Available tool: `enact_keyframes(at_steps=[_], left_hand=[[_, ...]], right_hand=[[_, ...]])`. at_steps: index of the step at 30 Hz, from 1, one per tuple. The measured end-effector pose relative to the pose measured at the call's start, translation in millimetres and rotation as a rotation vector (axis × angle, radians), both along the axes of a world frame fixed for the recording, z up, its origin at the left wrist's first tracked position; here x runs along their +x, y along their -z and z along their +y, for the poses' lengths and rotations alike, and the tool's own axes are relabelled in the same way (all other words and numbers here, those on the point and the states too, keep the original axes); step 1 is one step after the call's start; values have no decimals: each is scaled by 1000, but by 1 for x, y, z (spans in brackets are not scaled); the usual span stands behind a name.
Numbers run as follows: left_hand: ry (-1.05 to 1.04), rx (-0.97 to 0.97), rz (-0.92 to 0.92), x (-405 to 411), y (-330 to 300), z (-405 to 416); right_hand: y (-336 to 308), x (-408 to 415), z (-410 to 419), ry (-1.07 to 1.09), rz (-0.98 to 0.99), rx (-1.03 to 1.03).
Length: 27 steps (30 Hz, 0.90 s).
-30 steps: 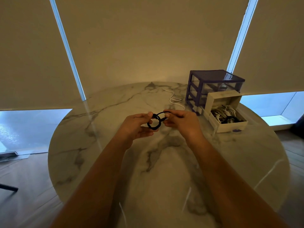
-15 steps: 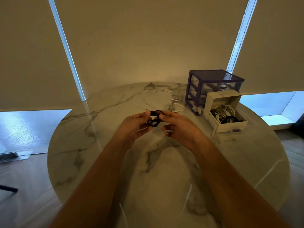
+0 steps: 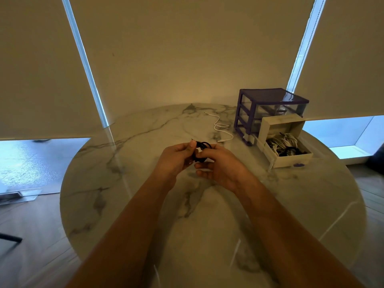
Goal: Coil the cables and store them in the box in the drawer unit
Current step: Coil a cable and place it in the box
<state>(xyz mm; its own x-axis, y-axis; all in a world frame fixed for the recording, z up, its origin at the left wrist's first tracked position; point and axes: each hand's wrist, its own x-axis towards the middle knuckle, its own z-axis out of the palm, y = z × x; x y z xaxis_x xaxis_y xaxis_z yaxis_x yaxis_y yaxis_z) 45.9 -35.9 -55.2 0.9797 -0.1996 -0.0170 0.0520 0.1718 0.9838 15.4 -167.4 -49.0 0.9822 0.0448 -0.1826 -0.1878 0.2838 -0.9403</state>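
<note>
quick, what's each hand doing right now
Left hand: pinching the coiled black cable.
Right hand: fingers curled on the same black cable, holding it from the other side.

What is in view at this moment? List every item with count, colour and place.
black cable: one, black, coiled, held between both hands above the table
white cable: one, white, loose on the table left of the drawer unit
drawer unit: one, purple frame, far right of the table
box: one, white, open, in front of the unit, holding coiled cables
table: one, round, marble
left hand: grips the black cable
right hand: pinches the black cable
</note>
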Motion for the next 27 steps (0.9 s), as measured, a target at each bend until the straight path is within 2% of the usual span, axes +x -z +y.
enact_keyframes(at_steps=[6,18,21,25,27], left_hand=[[-52,-4,-9,-1,0,-2],[-186,-84,26,4,3,6],[-137,-82,48,4,2,6],[51,-113,77,2,-4,8],[78,-99,70,1,-5,10]], right_hand=[[0,1,0,-15,-5,114],[-4,-2,-9,-168,77,-164],[-6,-3,-12,-178,90,-170],[-5,-4,-16,-169,85,-52],[-5,-5,-17,-165,75,-21]])
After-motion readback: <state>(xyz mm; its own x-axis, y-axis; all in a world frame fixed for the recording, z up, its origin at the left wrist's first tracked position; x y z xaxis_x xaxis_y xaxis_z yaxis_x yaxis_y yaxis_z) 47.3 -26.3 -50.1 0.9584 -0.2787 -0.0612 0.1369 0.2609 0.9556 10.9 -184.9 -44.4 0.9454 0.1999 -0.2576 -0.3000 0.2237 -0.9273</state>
